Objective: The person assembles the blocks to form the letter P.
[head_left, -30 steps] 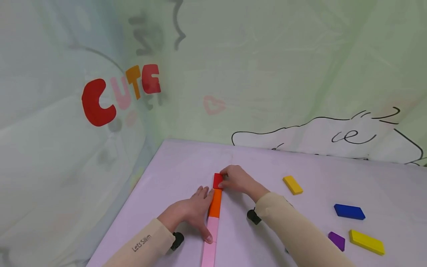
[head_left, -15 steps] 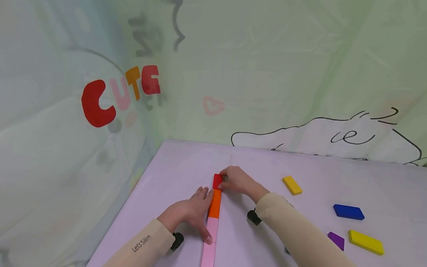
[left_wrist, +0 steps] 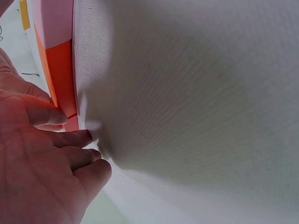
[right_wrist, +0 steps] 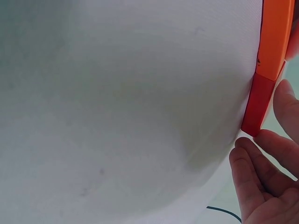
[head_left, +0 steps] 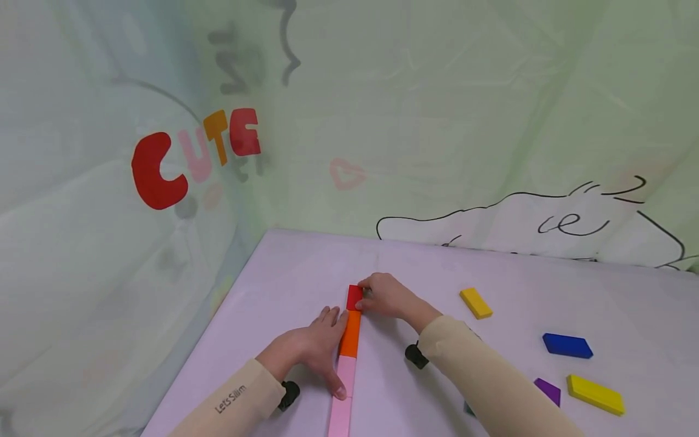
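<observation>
Atop pale table [head_left: 306, 261]: right fingers [right_wrist: 279, 147] pinch red block [head_left: 354, 296]; left fingers [left_wrist: 74, 138] spread, touching orange block [head_left: 351, 335].

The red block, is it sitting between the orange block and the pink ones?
No, the red block sits at the row's far end, with the orange block between it and the nearest pink block.

One left hand [head_left: 319, 346], one right hand [head_left: 389, 296]. In line toward the surface's [head_left: 295, 273] far edge: one red block [head_left: 352, 297], one orange block [head_left: 350, 335], two pink blocks [head_left: 346, 371], nearest one cut by frame. Farther from the left edge: two yellow blocks [head_left: 476, 303], one blue block [head_left: 567, 345], one purple block [head_left: 548, 392], one grey-green piece [head_left: 468, 409], mostly hidden.
</observation>
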Demonstrator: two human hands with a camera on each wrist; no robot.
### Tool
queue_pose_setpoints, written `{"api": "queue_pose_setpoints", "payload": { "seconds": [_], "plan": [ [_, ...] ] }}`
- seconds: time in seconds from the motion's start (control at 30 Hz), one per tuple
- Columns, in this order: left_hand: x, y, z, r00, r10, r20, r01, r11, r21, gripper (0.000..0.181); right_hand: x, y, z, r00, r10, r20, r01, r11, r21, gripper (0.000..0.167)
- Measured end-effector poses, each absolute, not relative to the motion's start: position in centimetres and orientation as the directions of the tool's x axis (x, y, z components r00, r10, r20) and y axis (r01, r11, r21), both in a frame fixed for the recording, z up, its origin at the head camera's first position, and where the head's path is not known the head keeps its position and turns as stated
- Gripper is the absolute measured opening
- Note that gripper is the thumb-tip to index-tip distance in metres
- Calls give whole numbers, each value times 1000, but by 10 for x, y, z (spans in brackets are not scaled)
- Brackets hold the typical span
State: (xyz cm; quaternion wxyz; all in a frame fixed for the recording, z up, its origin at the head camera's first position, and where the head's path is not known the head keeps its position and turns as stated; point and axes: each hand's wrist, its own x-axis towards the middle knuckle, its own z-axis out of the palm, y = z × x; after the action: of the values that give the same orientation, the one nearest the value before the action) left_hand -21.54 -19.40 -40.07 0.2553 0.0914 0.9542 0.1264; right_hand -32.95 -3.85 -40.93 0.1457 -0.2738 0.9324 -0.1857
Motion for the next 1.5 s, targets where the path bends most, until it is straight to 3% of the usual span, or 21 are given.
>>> {"api": "queue_pose_setpoints", "payload": {
  "seconds": [0.67,1.0,1.3,1.5],
  "plan": [
    [-216,-193,-403,-853,239,-464,90,943,320,128,-326,-1,-394,-825,-537,-176,-423,794,-437,48],
    [-214,-195,-402,-852,263,-453,99,930,354,128,-327,91,-375,-840,-529,-124,-445,801,-402,54],
    [-214,-194,-404,-851,278,-446,121,930,348,129,-314,198,-370,-927,-354,-125,-309,908,-283,57],
    [-213,-197,-401,-850,281,-445,122,928,352,130,-300,245,-381,-958,-241,-156,-205,955,-216,64]
  ]
}}
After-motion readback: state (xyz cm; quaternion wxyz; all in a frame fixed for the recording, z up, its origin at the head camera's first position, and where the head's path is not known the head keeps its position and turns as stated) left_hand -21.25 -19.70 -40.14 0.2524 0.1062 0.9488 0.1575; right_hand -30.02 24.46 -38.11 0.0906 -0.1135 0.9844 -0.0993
